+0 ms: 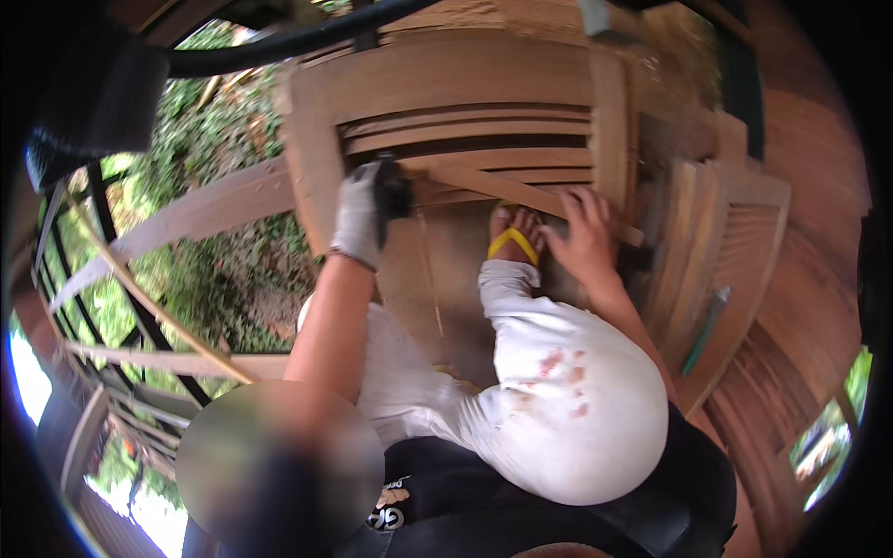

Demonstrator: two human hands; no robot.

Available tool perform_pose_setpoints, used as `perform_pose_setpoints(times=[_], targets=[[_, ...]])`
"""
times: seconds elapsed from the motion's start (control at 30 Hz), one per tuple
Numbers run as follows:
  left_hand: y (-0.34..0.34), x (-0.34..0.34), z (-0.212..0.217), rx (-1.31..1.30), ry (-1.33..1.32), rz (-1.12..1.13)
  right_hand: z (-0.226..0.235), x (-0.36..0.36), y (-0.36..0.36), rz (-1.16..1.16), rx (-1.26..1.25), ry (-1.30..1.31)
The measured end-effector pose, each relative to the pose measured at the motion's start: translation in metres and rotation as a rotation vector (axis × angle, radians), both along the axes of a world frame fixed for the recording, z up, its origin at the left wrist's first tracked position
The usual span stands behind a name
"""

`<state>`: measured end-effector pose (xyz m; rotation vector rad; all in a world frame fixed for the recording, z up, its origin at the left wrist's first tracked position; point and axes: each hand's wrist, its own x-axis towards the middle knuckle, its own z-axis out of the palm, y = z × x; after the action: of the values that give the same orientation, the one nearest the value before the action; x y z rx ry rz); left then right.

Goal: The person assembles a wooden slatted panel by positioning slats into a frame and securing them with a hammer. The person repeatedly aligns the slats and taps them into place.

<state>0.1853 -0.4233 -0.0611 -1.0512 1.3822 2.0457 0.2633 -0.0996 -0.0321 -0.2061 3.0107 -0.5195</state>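
Note:
A narrow wooden slat (512, 191) slants across in front of a wooden louvred frame (465, 79). At its left end my left hand (365, 206), in a white glove with black fingers, is closed; blur softens the fingers there. My bare right hand (588, 237) grips the slat near its right end, fingers on the far side and thumb on the near side. Just below the slat, between my hands, is my foot in a yellow flip-flop (514, 244). My legs in stained white trousers (577, 400) are bent under my arms.
Another louvred wooden panel (744, 242) leans at the right, with a green-handled tool (707, 330) on it. Long boards (177, 219) and a thin pole (149, 298) extend at the left, near dark metal railings and greenery (219, 139). A dark curved bar (298, 46) crosses the upper left.

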Motion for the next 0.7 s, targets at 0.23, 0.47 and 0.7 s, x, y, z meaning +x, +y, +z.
perform_pose_setpoints(times=[0.23, 0.47, 0.7], targets=[[0.039, 0.037, 0.022, 0.07, -0.293, -0.504, -0.003, -0.005, 0.018, 0.071, -0.191, 0.05], [0.041, 0.031, 0.002, 0.252, -0.116, 0.054, 0.012, -0.047, -0.028, 0.182, -0.226, -0.03], [0.031, 0.02, -0.014, 0.198, -0.149, 0.125, 0.003, -0.069, -0.043, 0.204, -0.235, -0.05]])
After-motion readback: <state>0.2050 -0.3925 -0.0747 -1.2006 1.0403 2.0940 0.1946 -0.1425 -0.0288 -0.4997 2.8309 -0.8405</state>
